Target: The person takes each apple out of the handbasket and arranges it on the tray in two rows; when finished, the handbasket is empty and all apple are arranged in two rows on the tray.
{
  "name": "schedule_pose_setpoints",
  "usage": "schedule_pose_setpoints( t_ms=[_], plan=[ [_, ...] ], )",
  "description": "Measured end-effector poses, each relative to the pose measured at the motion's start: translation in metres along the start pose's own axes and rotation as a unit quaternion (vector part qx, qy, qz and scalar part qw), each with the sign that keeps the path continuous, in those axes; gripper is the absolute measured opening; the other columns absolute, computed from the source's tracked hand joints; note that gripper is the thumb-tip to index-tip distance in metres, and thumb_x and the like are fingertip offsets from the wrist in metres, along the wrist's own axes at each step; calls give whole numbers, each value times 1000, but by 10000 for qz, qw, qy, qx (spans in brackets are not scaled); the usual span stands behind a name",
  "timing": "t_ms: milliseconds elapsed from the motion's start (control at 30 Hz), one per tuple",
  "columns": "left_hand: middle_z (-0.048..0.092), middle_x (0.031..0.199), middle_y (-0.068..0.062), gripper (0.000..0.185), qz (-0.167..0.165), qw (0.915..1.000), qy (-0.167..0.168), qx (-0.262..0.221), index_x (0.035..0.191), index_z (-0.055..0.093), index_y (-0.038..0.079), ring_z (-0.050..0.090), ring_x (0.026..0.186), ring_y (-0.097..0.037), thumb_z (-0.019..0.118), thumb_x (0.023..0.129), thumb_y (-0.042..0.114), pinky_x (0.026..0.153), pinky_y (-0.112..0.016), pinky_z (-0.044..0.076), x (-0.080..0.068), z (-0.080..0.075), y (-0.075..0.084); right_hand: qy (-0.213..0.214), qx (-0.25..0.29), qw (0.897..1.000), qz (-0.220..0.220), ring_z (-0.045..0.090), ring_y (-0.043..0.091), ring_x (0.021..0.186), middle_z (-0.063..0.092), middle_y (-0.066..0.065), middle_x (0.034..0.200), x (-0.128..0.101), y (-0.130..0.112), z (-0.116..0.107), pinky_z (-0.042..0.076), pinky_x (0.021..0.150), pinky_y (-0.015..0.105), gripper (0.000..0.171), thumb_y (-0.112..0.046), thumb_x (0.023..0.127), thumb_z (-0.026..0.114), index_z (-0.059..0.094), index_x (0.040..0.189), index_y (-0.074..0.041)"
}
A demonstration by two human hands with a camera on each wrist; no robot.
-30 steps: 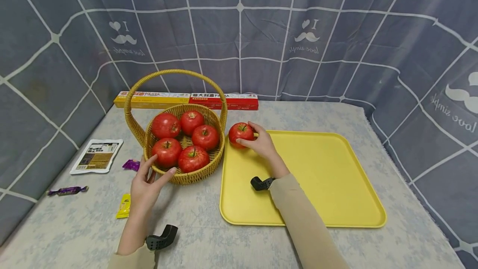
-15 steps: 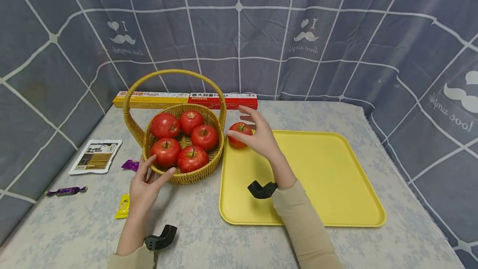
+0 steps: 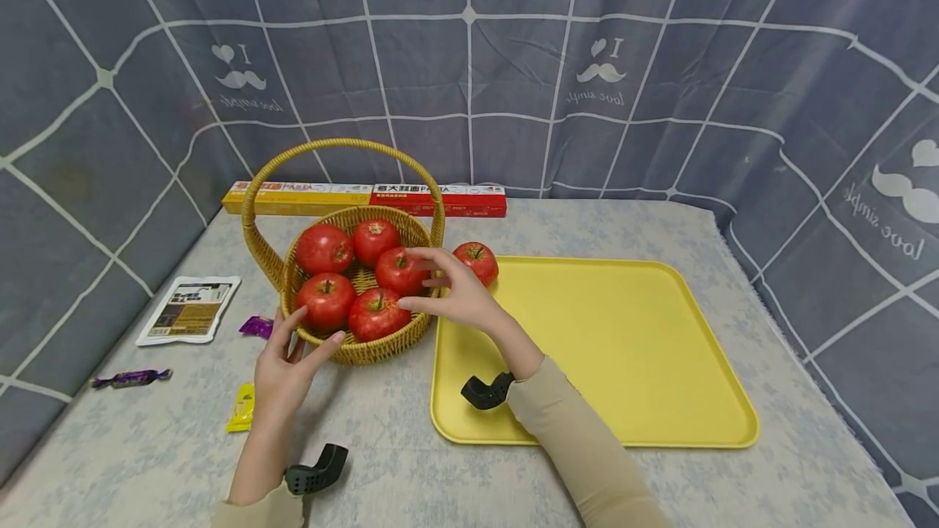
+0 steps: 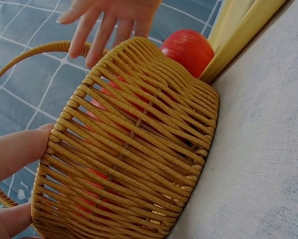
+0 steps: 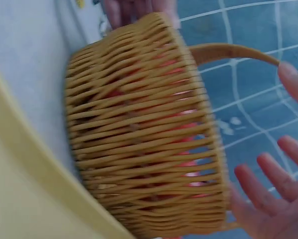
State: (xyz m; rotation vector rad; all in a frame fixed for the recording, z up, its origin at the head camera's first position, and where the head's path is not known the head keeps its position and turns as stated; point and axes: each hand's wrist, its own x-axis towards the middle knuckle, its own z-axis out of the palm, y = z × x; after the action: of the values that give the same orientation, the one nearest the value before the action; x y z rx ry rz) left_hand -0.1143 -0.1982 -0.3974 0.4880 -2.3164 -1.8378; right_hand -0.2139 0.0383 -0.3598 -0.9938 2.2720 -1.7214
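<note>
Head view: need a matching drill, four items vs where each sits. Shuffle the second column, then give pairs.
1. lone tomato
2. pasta box
3. left hand
4. right hand

A. along the back wall
B. open over the basket
C. on the yellow tray's corner
D. touching the basket's near side

Pairs: 1-C, 2-A, 3-D, 4-B
</note>
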Motion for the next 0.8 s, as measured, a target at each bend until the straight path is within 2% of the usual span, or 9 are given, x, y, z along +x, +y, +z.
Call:
schedule_pose_setpoints(
  t_ms=[167, 267, 467, 567, 733, 800],
  plan=[
    [-2, 155, 7, 79, -22, 10000, -17, 2, 149, 30, 17, 22, 139, -23, 72, 83, 32, 107, -37, 30, 0, 0, 0, -594, -116, 9976, -335, 44, 37, 123, 41, 16, 138, 3, -12, 4, 42, 101, 45, 64, -3, 80, 73, 42, 136, 3],
    [-2, 155, 7, 79, -45, 10000, -19, 2, 149, 30, 18, 22, 139, -23, 72, 83, 32, 107, -37, 31, 1, 0, 0, -951, -332, 9941, -408, 44, 32, 123, 44, 13, 137, 11, -9, 5, 43, 101, 41, 62, -4, 79, 75, 47, 134, 0],
    [-2, 156, 5, 79, -14, 10000, -19, 86, 148, 30, 15, 21, 139, -24, 72, 84, 31, 109, -39, 30, 1, 0, -1, -1770, -968, 9793, -166, 47, 17, 122, 50, 4, 134, 37, 15, 9, 43, 100, 29, 60, -21, 78, 78, 53, 133, -12],
    [-2, 156, 4, 79, -4, 9999, 0, 107, 148, 30, 15, 19, 139, -24, 72, 84, 31, 109, -39, 29, 1, 0, -1, -2072, -1122, 9718, -101, 45, 12, 123, 50, 2, 135, 45, 17, 12, 40, 101, 26, 62, -31, 78, 77, 53, 133, -14],
    [-3, 156, 4, 79, -35, 10000, -4, 84, 149, 29, 16, 19, 140, -24, 72, 84, 32, 109, -38, 29, -1, 0, 1, -2478, -1358, 9591, 146, 41, 3, 122, 50, -5, 135, 54, 16, 18, 37, 102, 23, 65, -36, 78, 76, 52, 134, -15],
    [-3, 156, 4, 79, -24, 10000, -8, 74, 149, 29, 15, 20, 139, -24, 72, 84, 31, 109, -38, 29, -1, 0, 1, -2541, -1508, 9551, 230, 41, 4, 122, 50, -7, 134, 56, 16, 21, 37, 101, 23, 65, -36, 77, 78, 53, 134, -17]
  ],
)
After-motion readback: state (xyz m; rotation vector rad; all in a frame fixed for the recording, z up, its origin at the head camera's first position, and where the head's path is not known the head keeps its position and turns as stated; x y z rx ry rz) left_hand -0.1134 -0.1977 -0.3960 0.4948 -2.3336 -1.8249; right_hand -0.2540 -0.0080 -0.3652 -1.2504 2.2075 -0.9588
